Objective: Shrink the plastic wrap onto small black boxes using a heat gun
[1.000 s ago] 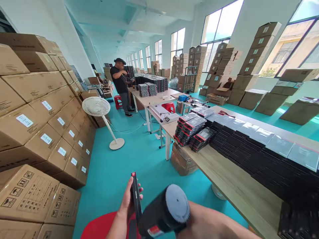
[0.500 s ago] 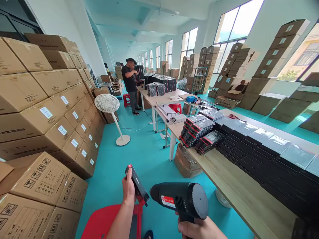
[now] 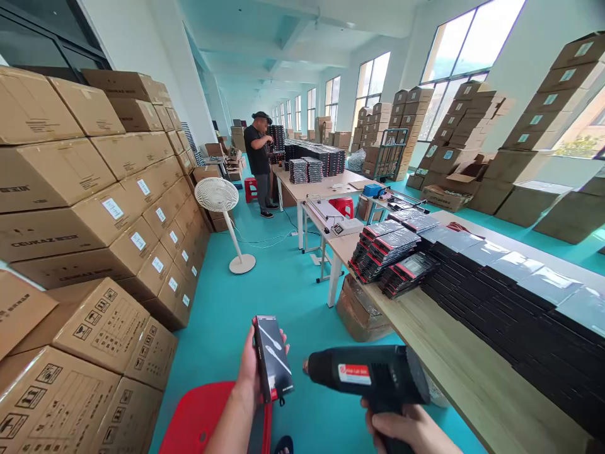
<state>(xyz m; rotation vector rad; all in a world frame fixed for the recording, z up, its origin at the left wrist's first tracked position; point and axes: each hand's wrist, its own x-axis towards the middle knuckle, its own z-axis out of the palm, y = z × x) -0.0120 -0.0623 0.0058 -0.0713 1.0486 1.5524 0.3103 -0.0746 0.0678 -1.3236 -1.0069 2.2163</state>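
The black box is near the bottom middle of the frame, up in the air, with its big flat face showing. A white shape is printed on that face, and there is a bit of red at its low end. The left hand holds the box tight from behind, and some fingertips peek out past its right side.

The right hand, at the bottom right of the middle, is wrapped around the handle of a black heat gun. The gun has a red and white sticker. Its nose points left at the box and is near it, but the two do not touch.

A red stool is at the bottom of the frame, under the left arm. On the right side, a long wooden bench carries piles of shiny wrapped packs and a long row of dark boxes.

Big brown cartons are stacked high along the left side. A white fan stands on the blue-green floor just beside them. In the upper middle, a person in a dark shirt stands by another bench.
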